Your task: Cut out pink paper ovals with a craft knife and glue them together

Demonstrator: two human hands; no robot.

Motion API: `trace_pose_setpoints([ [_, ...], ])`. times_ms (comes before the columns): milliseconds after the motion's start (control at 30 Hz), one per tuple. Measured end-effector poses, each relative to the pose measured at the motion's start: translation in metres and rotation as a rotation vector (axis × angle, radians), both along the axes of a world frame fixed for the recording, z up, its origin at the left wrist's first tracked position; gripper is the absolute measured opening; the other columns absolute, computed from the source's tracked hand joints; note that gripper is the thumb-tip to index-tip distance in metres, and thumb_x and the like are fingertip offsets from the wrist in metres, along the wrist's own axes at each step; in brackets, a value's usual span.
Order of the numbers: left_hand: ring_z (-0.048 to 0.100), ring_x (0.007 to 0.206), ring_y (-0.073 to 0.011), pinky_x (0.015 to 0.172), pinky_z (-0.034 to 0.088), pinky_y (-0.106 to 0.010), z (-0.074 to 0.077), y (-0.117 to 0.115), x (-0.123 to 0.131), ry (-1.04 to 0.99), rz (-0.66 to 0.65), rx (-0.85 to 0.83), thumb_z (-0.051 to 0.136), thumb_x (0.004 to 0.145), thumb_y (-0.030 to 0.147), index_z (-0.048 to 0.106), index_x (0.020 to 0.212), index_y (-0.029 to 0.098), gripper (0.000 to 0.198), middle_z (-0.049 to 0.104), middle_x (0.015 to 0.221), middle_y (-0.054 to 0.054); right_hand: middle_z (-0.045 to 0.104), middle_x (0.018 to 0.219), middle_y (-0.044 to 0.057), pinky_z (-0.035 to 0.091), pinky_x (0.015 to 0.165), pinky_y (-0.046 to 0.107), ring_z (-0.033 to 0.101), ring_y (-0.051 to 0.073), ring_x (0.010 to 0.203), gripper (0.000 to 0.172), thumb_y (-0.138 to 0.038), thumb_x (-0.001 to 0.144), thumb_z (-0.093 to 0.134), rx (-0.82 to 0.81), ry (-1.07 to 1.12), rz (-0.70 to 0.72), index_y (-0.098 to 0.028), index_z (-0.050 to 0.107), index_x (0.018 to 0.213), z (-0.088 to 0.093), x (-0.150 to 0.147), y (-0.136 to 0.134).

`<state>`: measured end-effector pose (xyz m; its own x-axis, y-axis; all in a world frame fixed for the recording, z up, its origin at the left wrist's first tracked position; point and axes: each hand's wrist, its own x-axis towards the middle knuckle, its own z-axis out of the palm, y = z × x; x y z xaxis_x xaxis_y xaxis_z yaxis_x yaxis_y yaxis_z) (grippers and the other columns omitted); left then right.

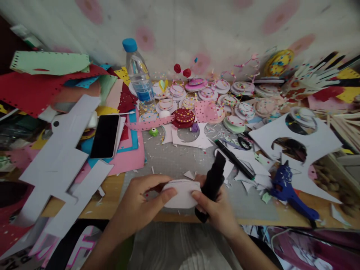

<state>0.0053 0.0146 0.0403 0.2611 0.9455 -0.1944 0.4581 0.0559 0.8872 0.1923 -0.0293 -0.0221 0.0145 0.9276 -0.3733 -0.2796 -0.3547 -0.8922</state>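
Note:
My left hand (140, 200) grips a white round foam piece (181, 193) from its left side, thumb on top, just above the table's near edge. My right hand (216, 208) is closed around a black handled tool (212, 183) that stands tilted up to the right, and its fingertips also touch the right side of the white piece. Both hands sit over a grey cutting mat (180, 157).
A blue glue gun (287, 187) lies to the right, a black pen (234, 159) and scissors (244, 142) beyond it. A phone (105, 135) and white cut card (60, 161) lie left. A water bottle (138, 73) and several decorated discs (208, 95) stand at the back.

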Motion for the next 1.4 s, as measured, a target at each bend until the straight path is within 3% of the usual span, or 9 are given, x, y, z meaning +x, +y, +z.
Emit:
trace_pose_setpoints([
  [167, 0.059, 0.067, -0.0161, 0.058, 0.044, -0.023, -0.009, -0.002, 0.006, -0.113, -0.065, -0.075, 0.052, 0.09, 0.04, 0.072, 0.085, 0.019, 0.029, 0.069, 0.074, -0.002, 0.04, 0.055, -0.011, 0.024, 0.034, 0.016, 0.028, 0.003, 0.038, 0.046, -0.05, 0.068, 0.08, -0.1, 0.192, -0.155, -0.021, 0.049, 0.084, -0.003, -0.014, -0.007],
  [367, 0.045, 0.055, -0.0113, 0.05, 0.035, -0.021, -0.018, 0.008, -0.001, -0.125, -0.194, -0.127, 0.052, 0.088, 0.04, 0.06, 0.061, 0.015, 0.038, 0.05, 0.056, 0.002, 0.039, 0.05, -0.01, 0.022, 0.036, 0.014, 0.03, 0.003, 0.039, 0.037, -0.044, 0.074, 0.078, -0.088, 0.226, 0.094, -0.018, 0.053, 0.08, -0.002, -0.009, -0.005],
  [533, 0.059, 0.067, -0.0174, 0.055, 0.047, -0.024, -0.029, -0.005, -0.002, -0.176, 0.004, -0.176, 0.057, 0.081, 0.047, 0.067, 0.084, 0.017, 0.032, 0.065, 0.077, -0.004, 0.038, 0.049, -0.01, 0.022, 0.036, 0.015, 0.029, 0.003, 0.04, 0.033, -0.043, 0.077, 0.076, -0.051, 0.224, 0.1, -0.018, 0.055, 0.081, -0.001, -0.01, -0.004],
  [600, 0.061, 0.068, -0.0186, 0.053, 0.048, -0.024, -0.03, -0.01, -0.001, -0.148, -0.004, -0.197, 0.058, 0.08, 0.048, 0.066, 0.09, 0.017, 0.033, 0.067, 0.082, -0.004, 0.038, 0.048, -0.01, 0.021, 0.037, 0.016, 0.028, 0.004, 0.04, 0.033, -0.045, 0.077, 0.075, -0.051, 0.195, 0.133, -0.018, 0.056, 0.082, -0.001, -0.008, -0.004],
  [767, 0.054, 0.053, -0.0148, 0.047, 0.038, -0.022, -0.024, -0.005, 0.006, -0.011, -0.334, -0.092, 0.047, 0.09, 0.042, 0.059, 0.064, 0.019, 0.037, 0.058, 0.056, 0.0, 0.045, 0.054, -0.007, 0.032, 0.042, 0.02, 0.038, 0.008, 0.045, 0.029, -0.045, 0.079, 0.07, 0.047, -0.119, 0.229, -0.018, 0.06, 0.084, 0.004, 0.006, 0.007],
  [867, 0.051, 0.051, -0.0141, 0.049, 0.033, -0.025, -0.026, -0.001, 0.01, 0.091, -0.307, 0.1, 0.04, 0.093, 0.036, 0.052, 0.061, 0.019, 0.039, 0.054, 0.053, 0.001, 0.061, 0.072, 0.0, 0.043, 0.057, 0.024, 0.056, 0.015, 0.064, 0.023, -0.039, 0.087, 0.06, 0.212, -0.463, 0.274, -0.017, 0.062, 0.095, 0.009, 0.019, 0.016],
  [1000, 0.049, 0.049, -0.0138, 0.052, 0.028, -0.028, -0.035, 0.0, 0.01, 0.245, -0.303, 0.332, 0.042, 0.091, 0.026, 0.046, 0.059, 0.019, 0.034, 0.052, 0.053, 0.001, 0.066, 0.079, 0.003, 0.043, 0.058, 0.026, 0.062, 0.018, 0.066, 0.027, -0.037, 0.095, 0.049, 0.395, -0.791, 0.371, -0.017, 0.055, 0.112, 0.02, 0.031, 0.011],
  [1167, 0.055, 0.053, -0.0179, 0.053, 0.029, -0.03, -0.045, 0.0, 0.009, 0.383, -0.317, 0.498, 0.046, 0.086, 0.022, 0.051, 0.063, 0.02, 0.023, 0.059, 0.057, -0.002, 0.066, 0.08, 0.004, 0.044, 0.058, 0.028, 0.064, 0.02, 0.067, 0.025, -0.04, 0.098, 0.044, 0.595, -0.985, 0.544, -0.018, 0.055, 0.105, 0.029, 0.027, -0.007],
  [1400, 0.06, 0.057, -0.0217, 0.054, 0.033, -0.032, -0.055, 0.001, 0.009, 0.523, -0.326, 0.568, 0.043, 0.089, 0.023, 0.056, 0.067, 0.019, 0.026, 0.063, 0.061, -0.004, 0.066, 0.078, 0.005, 0.043, 0.056, 0.029, 0.064, 0.021, 0.065, 0.027, -0.039, 0.099, 0.042, 0.66, -1.134, 0.489, -0.017, 0.055, 0.105, 0.019, 0.02, -0.012],
])
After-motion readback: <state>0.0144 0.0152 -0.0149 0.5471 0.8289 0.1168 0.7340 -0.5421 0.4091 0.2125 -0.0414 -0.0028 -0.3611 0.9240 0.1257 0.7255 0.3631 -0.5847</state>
